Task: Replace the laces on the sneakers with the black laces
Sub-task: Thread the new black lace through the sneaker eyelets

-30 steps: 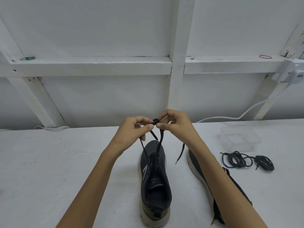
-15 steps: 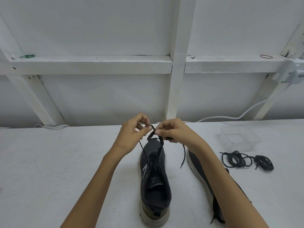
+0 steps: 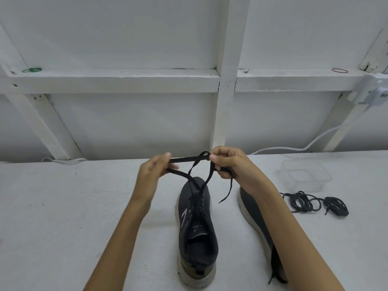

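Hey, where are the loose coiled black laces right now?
In the head view, the coiled black laces lie on the table, on the right side, just nearer the person than the clear plastic container and right of the right-hand sneaker.

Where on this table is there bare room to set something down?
The table left of the middle sneaker is bare out to the edge. The right is crowded: second sneaker, coiled laces, clear container. The left hand and right hand hold the lace above the toe.

Both hands pinching black lace above sneaker
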Motion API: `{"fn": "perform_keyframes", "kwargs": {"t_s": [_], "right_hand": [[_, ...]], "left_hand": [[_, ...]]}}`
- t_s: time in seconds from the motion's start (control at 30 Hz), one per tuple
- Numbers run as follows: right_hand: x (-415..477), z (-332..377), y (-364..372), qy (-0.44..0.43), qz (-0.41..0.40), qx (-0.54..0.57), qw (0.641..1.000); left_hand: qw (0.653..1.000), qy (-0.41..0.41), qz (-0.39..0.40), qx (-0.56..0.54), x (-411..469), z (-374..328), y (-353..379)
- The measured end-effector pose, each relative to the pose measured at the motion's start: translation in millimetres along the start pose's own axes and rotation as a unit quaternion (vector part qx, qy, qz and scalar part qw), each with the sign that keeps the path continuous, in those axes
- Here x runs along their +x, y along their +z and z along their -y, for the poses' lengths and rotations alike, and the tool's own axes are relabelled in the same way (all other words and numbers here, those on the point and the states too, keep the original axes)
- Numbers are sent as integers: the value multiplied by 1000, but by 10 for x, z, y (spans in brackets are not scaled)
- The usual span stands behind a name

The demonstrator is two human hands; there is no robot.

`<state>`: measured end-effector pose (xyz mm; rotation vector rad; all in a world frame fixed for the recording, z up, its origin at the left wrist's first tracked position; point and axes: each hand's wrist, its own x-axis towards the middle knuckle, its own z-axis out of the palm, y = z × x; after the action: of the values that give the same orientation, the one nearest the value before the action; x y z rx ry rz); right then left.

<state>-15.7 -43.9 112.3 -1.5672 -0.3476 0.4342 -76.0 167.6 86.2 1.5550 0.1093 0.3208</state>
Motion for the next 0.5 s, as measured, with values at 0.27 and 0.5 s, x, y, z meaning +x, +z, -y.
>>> {"fn": "perform_keyframes", "kwargs": {"t_s": [0.27, 0.5], "right_hand": [[-45, -122, -62, 17, -2, -8, 1000], [-3, -227, 132, 32, 40, -38, 998]], "left_hand": [[977, -44, -150, 144, -17, 267, -710], [967, 124, -70, 211, -270, 289, -238]]}}
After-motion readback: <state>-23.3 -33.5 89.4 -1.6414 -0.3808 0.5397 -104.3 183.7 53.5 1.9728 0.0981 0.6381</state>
